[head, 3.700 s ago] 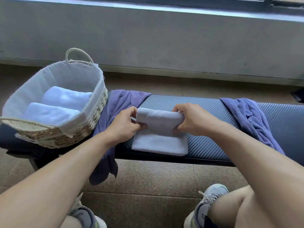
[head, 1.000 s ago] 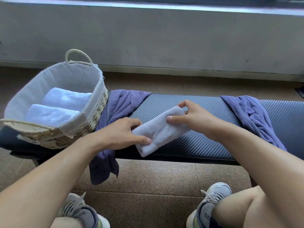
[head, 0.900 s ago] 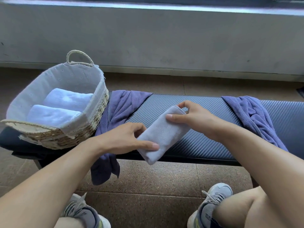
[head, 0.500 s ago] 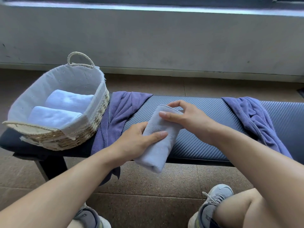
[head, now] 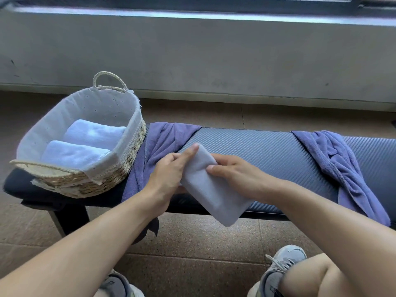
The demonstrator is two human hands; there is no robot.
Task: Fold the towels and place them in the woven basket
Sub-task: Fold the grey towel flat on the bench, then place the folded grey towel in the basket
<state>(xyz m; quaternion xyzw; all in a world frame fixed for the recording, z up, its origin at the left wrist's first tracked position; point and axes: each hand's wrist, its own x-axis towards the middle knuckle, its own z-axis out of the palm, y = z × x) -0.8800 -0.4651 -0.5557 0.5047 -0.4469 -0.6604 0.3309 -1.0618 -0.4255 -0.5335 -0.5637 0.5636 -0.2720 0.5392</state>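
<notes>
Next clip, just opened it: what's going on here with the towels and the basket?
A person seated at a padded bench holds a folded grey towel between both hands, lifted off the bench. The left hand grips its left side and the right hand its right. The woven basket at the bench's left end already holds two folded white towels. Two purple towels lie unfolded over the bench.

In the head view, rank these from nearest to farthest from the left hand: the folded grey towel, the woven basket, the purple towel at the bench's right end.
1. folded grey towel: held by the left hand, with the right hand gripping it too.
2. woven basket: on the bench's left end, apart from the hand.
3. purple towel: draped over the bench's far right.
</notes>
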